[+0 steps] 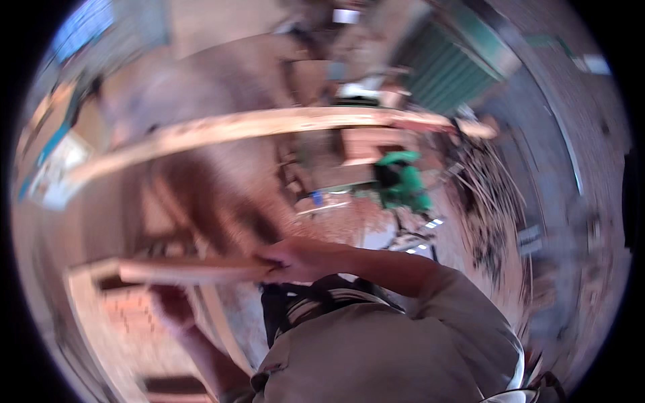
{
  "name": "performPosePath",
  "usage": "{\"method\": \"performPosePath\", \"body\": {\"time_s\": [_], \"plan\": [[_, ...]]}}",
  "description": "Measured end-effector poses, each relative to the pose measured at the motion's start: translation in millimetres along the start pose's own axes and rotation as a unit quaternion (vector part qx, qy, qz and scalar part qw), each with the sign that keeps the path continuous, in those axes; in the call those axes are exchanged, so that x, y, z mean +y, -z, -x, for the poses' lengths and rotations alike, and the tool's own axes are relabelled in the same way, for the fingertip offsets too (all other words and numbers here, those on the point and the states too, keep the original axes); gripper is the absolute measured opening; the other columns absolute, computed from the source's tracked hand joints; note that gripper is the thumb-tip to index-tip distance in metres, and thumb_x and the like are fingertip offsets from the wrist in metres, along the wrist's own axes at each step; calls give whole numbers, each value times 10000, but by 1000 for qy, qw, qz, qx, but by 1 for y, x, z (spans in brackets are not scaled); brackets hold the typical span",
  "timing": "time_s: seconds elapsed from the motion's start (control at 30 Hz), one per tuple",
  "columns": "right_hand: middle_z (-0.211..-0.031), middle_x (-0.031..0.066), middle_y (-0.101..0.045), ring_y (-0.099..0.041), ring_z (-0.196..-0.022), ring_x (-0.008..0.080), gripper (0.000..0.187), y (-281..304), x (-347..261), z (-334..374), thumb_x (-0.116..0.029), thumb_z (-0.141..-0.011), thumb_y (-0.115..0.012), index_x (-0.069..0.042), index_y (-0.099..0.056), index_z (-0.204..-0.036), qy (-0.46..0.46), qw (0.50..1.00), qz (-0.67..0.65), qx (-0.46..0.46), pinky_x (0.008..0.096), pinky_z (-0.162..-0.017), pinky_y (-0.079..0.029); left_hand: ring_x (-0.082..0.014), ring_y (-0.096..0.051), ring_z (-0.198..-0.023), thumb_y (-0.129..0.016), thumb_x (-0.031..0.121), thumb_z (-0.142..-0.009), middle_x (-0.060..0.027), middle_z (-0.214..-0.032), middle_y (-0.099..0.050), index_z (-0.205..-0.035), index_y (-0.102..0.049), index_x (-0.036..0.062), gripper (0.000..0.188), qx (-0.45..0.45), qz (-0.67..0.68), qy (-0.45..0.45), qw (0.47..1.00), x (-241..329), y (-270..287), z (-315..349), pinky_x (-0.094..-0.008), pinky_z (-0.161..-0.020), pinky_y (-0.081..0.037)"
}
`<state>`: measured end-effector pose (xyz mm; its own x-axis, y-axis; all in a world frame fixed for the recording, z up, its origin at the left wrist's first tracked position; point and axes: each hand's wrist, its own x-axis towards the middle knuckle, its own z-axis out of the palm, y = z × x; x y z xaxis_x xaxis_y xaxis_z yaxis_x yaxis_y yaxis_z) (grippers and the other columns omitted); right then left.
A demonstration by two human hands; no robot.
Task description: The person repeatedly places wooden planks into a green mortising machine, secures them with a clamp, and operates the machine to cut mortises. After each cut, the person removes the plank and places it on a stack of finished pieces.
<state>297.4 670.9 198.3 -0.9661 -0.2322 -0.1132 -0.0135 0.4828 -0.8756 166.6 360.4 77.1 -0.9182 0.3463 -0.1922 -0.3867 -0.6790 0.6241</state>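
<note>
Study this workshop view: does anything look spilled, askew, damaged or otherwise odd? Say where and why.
At right, a heap of thin brown wooden strips looks untidy, its pieces splayed and overlapping. Reddish-brown, sawdust-like litter lies scattered beyond the person's right hand, as if spilled. Blur hides finer detail.

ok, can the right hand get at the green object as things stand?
Probably not: the right hand appears closed on the end of a wooden piece, and the green object sits well ahead of it, off to the right.
</note>
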Motion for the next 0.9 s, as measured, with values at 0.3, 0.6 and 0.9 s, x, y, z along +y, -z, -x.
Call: {"method": "performPosePath", "body": {"time_s": [0.3,0.6,0.9], "plan": [[-848,148,-627,-614,-767,286,223,125,67,177,-221,-844,-601,-12,-592,-920,3,983,42,179,384,-676,-468,-239,-554,-1068,-574,267,-891,-136,-1163,-569,-1168,-524,40,362,-105,-72,49,991,-117,-183,-6,-334,-794,-544],[-733,36,-637,-580,-638,100,237,238,178,403,-241,-904,-557,-25,-650,-877,-125,772,-156,603,247,-586,-475,-182,-575,-869,-553,307,-902,-46,-861,-587,-1000,-574,38,287,-159,-104,40,981,-158,-250,1,-308,-814,-483],[-1388,128,-399,-392,-1238,250,673,273,394,497,-162,-846,-552,-11,-231,-1418,-175,680,-377,604,424,-975,-348,-254,-546,-1083,-438,307,-955,-174,-1118,-595,-1112,-534,-58,409,-221,-77,33,972,-149,-236,25,-361,-1000,-400]]}}
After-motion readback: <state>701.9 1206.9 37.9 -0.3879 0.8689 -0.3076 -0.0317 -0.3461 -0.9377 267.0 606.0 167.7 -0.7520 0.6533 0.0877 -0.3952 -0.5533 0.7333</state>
